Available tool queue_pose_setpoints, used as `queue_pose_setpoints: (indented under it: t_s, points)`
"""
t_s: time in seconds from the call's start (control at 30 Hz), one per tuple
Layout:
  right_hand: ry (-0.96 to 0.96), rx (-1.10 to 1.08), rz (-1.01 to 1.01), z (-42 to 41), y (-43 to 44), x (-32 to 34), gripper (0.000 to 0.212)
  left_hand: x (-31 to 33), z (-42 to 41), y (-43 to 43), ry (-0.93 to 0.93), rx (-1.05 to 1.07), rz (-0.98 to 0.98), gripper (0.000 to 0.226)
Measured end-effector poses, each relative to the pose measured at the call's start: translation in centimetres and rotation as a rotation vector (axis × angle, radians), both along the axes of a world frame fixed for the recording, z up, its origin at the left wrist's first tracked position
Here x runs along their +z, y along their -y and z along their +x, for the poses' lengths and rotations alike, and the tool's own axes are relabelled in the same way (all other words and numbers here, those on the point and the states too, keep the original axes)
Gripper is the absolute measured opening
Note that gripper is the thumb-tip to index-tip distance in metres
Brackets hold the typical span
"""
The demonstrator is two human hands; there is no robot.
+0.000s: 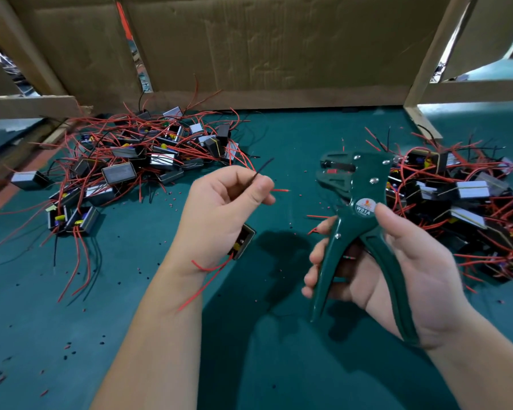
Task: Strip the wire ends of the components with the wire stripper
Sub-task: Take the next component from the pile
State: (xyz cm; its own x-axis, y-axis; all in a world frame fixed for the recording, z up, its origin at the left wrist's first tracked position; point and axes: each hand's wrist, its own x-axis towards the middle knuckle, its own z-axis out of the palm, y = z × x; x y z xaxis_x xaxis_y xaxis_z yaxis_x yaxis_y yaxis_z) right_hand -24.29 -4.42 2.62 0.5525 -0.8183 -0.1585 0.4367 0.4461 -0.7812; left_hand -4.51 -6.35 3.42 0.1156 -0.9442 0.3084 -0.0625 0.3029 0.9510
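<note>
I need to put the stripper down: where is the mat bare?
Green mat is bare between the left pile of components and the right pile, back to the cardboard wall, and near, between the forearms. Both piles are crowded with tangled wires.

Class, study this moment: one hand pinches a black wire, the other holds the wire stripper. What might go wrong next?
1. The left hand pinches the black wire and a red wire together, so the wire stripper in the right hand may bite both.
2. Its fingers sit near the wire ends and could be nipped.
3. The left pile and right pile look alike, so finished parts may get mixed.
</note>
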Motion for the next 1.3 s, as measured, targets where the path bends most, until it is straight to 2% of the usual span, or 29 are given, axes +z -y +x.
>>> queue_pose_setpoints:
  t_s: [0.17,0.33,0.47,0.57,0.83,1.07,1.17,1.3]
  points:
    - [-0.049,0.146,0.005,0.19,-0.27,-0.01,0.065,-0.36,0.2,0.14,-0.099,-0.008,0.001,0.008]
    - [0.0,0.209,-0.027,0.06,-0.6,-0.31,0.061,-0.36,0.09,0.08,-0.134,-0.019,0.014,0.015]
    - [0.004,0.194,-0.03,0.23,-0.6,-0.35,0.061,-0.02,-0.26,-0.26,-0.089,-0.011,-0.008,0.01]
    - [-0.002,0.195,-0.043,0.24,-0.58,-0.31,0.061,0.16,-0.25,-0.38,-0.064,0.004,-0.014,0.019]
    - [-0.075,0.211,-0.094,0.41,-0.87,-0.33,0.06,0.23,-0.23,-0.41,-0.015,0.029,0.016,0.024]
    - [-0.1,0.175,-0.084,0.4,-0.68,-0.32,0.062,0.26,-0.33,-0.61,0.05,-0.033,0.001,0.003]
    - [-0.118,0.174,-0.087,0.34,-0.73,-0.32,0.062,0.13,-0.19,-0.55,0.092,-0.041,-0.017,0.014]
    - [-0.142,0.167,-0.084,0.34,-0.69,-0.41,0.064,0.14,-0.18,-0.56,0.145,-0.03,-0.034,0.016]
